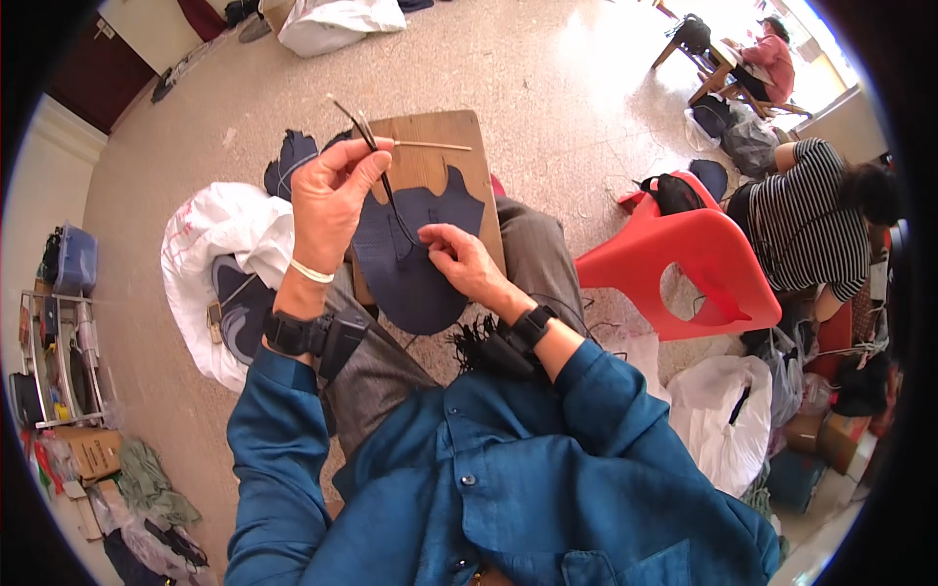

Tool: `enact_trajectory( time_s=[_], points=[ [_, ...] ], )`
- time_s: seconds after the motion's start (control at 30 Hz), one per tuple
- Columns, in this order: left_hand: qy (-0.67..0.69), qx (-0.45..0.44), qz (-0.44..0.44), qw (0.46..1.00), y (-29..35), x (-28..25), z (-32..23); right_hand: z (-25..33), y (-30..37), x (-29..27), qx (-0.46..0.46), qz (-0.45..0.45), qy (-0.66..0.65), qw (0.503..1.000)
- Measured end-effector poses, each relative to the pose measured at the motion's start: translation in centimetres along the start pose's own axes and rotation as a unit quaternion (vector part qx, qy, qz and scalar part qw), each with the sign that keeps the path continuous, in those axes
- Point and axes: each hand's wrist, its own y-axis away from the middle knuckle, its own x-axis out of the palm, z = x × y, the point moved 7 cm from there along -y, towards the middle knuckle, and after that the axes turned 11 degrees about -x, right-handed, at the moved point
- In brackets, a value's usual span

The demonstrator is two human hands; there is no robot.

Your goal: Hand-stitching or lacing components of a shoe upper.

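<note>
Raised over my lap, my left hand pinches a thin black cord whose pale-tipped upper end sticks up past the fingers. A slim light-brown stick juts out sideways from beside those fingertips; I cannot tell if they grip it. Lower down, my right hand has thumb and fingers together at the cord's lower stretch. Under both hands a dark navy shaped fabric piece, notched at its top edge, lies on a wooden board at my knees.
Left of my legs sits a white sack with dark blue pieces. A red plastic stool stands at the right, near a person in a striped top. Another person sits at a far table. White plastic bags lie at lower right.
</note>
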Motion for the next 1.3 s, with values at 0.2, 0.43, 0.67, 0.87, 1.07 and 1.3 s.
enact_trajectory(
  time_s=[0.2, 0.43, 0.67, 0.87, 1.07, 1.3],
  points=[
    [0.076, -0.034, 0.008, 0.997, 0.8, 0.5, 3.3, 0.8, -0.7, 0.9, -0.021, 0.010, 0.196, 0.980],
    [0.125, -0.142, -0.092, 0.978, 1.6, -1.9, 10.6, -1.5, 0.0, -1.1, 0.037, -0.111, 0.044, 0.992],
    [-0.015, -0.023, -0.151, 0.988, 0.9, -4.3, 6.9, -1.5, -0.2, -1.5, 0.089, -0.112, -0.047, 0.989],
    [0.028, -0.020, -0.090, 0.995, 1.1, -3.3, 3.4, -1.6, -0.1, -1.2, 0.086, -0.108, -0.066, 0.988],
    [0.067, -0.055, -0.073, 0.994, 1.2, -2.8, 3.7, -1.6, 0.1, -1.1, 0.083, -0.088, -0.030, 0.992],
    [0.032, -0.013, -0.035, 0.999, 0.6, -1.5, 0.7, -0.9, 0.2, -0.9, 0.072, -0.077, -0.040, 0.994]
  ],
)
